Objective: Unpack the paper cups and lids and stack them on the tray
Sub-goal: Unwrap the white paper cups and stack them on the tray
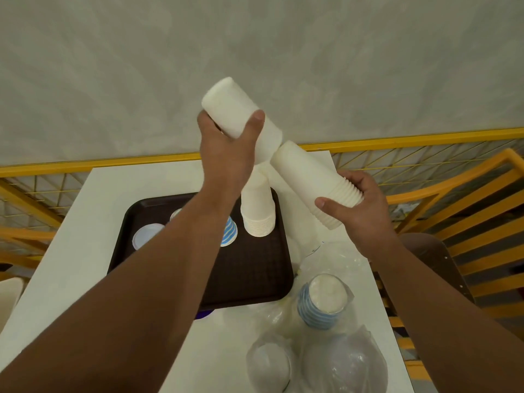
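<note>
A tall stack of white paper cups [258,211] stands upside down on the dark brown tray [249,279] and leans to the left at its top. My left hand [226,148] grips that stack near its upper end. My right hand [360,205] holds a second, shorter stack of white cups [309,180] by its rims, tilted, with its closed end touching the tall stack. On the tray also sit a blue-striped cup [229,232] upside down and white lids [146,235], partly hidden by my left arm.
The tray lies on a white table [71,251]. At the table's near right are plastic bags [340,361] with a sleeve of blue-striped cups [323,302] and more lids. A yellow railing [411,137] and yellow wooden chairs [467,222] stand behind and to the right.
</note>
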The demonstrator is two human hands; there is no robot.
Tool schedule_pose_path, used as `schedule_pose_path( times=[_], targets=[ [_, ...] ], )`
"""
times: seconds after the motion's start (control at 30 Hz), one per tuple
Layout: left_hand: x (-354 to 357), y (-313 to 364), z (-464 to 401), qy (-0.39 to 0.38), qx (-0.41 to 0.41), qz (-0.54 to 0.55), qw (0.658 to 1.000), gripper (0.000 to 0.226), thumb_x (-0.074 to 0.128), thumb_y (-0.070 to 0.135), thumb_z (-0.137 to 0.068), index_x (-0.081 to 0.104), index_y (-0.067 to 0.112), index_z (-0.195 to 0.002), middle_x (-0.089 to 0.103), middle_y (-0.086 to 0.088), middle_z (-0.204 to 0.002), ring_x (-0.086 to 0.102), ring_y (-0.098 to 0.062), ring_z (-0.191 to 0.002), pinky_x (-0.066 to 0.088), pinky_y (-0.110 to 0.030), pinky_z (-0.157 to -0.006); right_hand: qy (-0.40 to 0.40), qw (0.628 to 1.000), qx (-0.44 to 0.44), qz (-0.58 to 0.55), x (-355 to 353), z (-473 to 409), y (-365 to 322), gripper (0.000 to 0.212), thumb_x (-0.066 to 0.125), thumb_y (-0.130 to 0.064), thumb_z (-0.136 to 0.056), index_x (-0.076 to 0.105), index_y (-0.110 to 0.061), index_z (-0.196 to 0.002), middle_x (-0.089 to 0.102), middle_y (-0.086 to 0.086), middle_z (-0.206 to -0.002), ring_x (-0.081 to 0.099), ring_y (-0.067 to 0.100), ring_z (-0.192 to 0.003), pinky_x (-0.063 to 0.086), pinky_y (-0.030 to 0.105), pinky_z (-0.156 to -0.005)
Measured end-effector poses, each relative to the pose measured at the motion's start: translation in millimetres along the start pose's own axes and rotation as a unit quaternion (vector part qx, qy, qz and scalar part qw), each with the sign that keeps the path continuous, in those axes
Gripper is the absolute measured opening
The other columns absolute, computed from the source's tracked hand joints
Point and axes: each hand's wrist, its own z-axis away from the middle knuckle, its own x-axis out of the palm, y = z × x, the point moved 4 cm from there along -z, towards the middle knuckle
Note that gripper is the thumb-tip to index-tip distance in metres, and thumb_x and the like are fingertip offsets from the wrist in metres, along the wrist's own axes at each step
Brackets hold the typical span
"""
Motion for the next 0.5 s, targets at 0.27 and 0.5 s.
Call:
schedule_pose_path(
  times=[0.27,0.5],
  targets=[
    [-15,-43,3,-0.062,0.085,-0.184,0.977,0.087,0.078,0.035,-0.077,0.026,0.029,-0.147,0.048,0.013,-0.135,0.054,-0.013,-0.115,0.05,-0.037,-0.098,0.015,1.0,0.024,0.002,-4,0,18,0.064,0.088,-0.023,-0.066,0.054,-0.02,-0.119,0.057,0.0,-0.113,0.056,0.007,-0.095,0.047,0.022,-0.068],
    [-8,-58,7,-0.083,0.125,-0.152,0.977,0.083,0.077,0.034,-0.077,0.026,0.05,-0.14,0.037,0.01,-0.142,0.05,-0.019,-0.124,0.051,-0.047,-0.097,0.017,0.999,0.042,0.002,-6,6,29,0.064,0.088,-0.023,-0.066,0.053,-0.024,-0.119,0.057,-0.002,-0.113,0.056,0.006,-0.094,0.047,0.017,-0.066]
  ],
)
